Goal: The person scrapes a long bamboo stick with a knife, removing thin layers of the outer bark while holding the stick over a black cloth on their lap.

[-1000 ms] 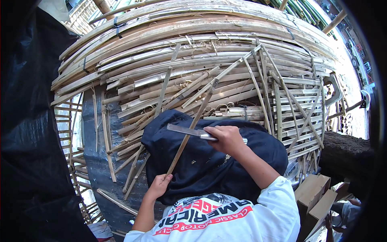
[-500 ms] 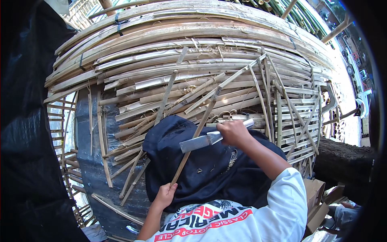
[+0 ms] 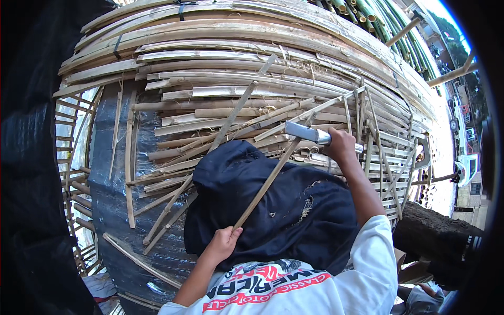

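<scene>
My left hand [image 3: 223,245] is closed round the near end of a narrow bamboo strip [image 3: 265,185]. The strip slants up and away to the right over the dark cloth [image 3: 328,228] on my lap. My right hand [image 3: 340,145] grips the handle of a broad-bladed knife. Its grey metal blade [image 3: 306,132] points left and lies across the strip near its far end. The exact contact of the edge with the strip cannot be made out. The knife's handle is mostly hidden in my fist.
Beyond my lap lies a wide stack of split bamboo slats [image 3: 220,79], some bound with dark ties. A lattice of thin strips [image 3: 386,157] stands at the right, near a dark log [image 3: 430,228]. Loose strips [image 3: 130,157] lie on dark sheeting [image 3: 105,157] at the left. Green poles [image 3: 383,26] are at the back.
My right hand has carried the knife away from me and rightward, from the strip's middle toward its far end. The strip now leans more to the right, still in my left hand.
</scene>
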`<move>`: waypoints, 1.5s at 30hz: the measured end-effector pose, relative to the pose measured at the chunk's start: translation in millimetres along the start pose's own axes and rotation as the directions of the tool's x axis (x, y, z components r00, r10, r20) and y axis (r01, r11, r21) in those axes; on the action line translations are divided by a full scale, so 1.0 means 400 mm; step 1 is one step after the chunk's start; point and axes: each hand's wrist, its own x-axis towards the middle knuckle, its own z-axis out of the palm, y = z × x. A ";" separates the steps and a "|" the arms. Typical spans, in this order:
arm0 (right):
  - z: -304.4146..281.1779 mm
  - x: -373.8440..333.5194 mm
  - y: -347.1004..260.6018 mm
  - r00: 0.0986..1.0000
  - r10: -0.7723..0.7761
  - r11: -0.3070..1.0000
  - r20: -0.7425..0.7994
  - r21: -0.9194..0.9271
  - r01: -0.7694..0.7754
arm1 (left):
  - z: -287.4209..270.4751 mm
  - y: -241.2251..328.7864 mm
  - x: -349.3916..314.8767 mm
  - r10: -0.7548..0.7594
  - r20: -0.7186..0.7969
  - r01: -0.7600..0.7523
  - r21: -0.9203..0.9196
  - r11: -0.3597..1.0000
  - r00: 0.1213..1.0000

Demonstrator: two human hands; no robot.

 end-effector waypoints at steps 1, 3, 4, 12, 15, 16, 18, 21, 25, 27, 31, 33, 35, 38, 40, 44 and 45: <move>-0.013 0.019 0.016 0.992 0.104 0.994 -0.066 0.038 -0.102 | 0.006 0.020 0.031 0.040 -0.030 -0.040 -0.009 0.999 0.999; -0.030 0.055 0.026 0.999 0.024 0.999 -0.043 0.050 -0.022 | 0.024 -0.025 0.027 0.137 -0.082 -0.137 0.013 0.991 0.987; -0.022 0.026 -0.008 0.987 -0.133 0.991 0.090 0.041 0.130 | 0.016 -0.017 0.008 0.115 -0.064 -0.115 0.002 0.993 0.991; 0.022 0.087 0.105 0.967 0.249 0.967 -0.056 -0.041 -0.251 | -0.005 -0.010 0.029 0.061 -0.032 -0.062 -0.045 0.997 0.998; -0.082 0.109 0.101 0.933 0.327 0.944 -0.151 0.005 -0.330 | 0.005 0.012 0.046 0.136 -0.083 -0.139 -0.037 0.990 0.987; -0.064 0.045 0.036 0.979 0.180 0.982 -0.093 0.071 -0.173 | 0.013 0.004 0.009 0.138 -0.068 -0.139 -0.017 0.990 0.988; -0.041 0.069 0.060 0.988 -0.145 0.989 0.059 0.029 0.143 | -0.001 0.015 0.033 0.061 -0.019 -0.061 -0.025 0.998 0.998; -0.060 0.119 0.176 0.844 0.523 0.845 -0.117 -0.058 -0.531 | -0.011 0.030 0.041 0.069 -0.016 -0.070 -0.041 0.997 0.997; -0.049 0.079 0.043 0.982 0.188 0.982 -0.034 0.024 -0.188 | 0.002 0.004 0.030 0.091 -0.028 -0.092 -0.054 0.994 0.995; -0.042 0.072 0.015 0.994 -0.077 0.997 -0.083 -0.025 0.075 | -0.003 -0.008 0.038 0.089 -0.016 -0.090 -0.056 0.994 0.996; 0.002 0.108 0.184 0.848 0.482 0.871 -0.219 0.018 -0.491 | 0.003 -0.002 0.026 0.061 -0.035 -0.064 -0.065 0.996 0.997; -0.021 0.096 0.152 0.870 0.460 0.888 -0.175 0.067 -0.456 | 0.008 -0.007 0.032 0.072 -0.039 -0.074 -0.063 0.995 0.997; -0.029 0.054 0.086 0.981 0.149 0.989 -0.124 0.039 -0.146 | 0.010 0.004 0.042 0.095 -0.044 -0.098 -0.063 0.993 0.994; -0.029 0.081 0.110 0.988 -0.098 0.994 -0.119 -0.050 0.093 | -0.001 -0.002 0.045 0.077 0.015 -0.074 -0.113 0.991 0.997; -0.011 0.129 0.196 0.853 0.463 0.878 -0.241 -0.007 -0.479 | -0.005 0.003 0.044 0.024 0.065 -0.016 -0.128 0.992 0.998; -0.015 0.102 0.102 0.995 0.013 0.997 -0.103 0.075 -0.005 | -0.010 -0.009 0.053 0.015 0.051 -0.010 -0.105 0.994 0.999; -0.016 0.107 0.094 0.981 -0.192 0.981 -0.020 -0.012 0.192 | -0.011 -0.004 0.057 0.009 0.066 0.001 -0.146 0.989 0.998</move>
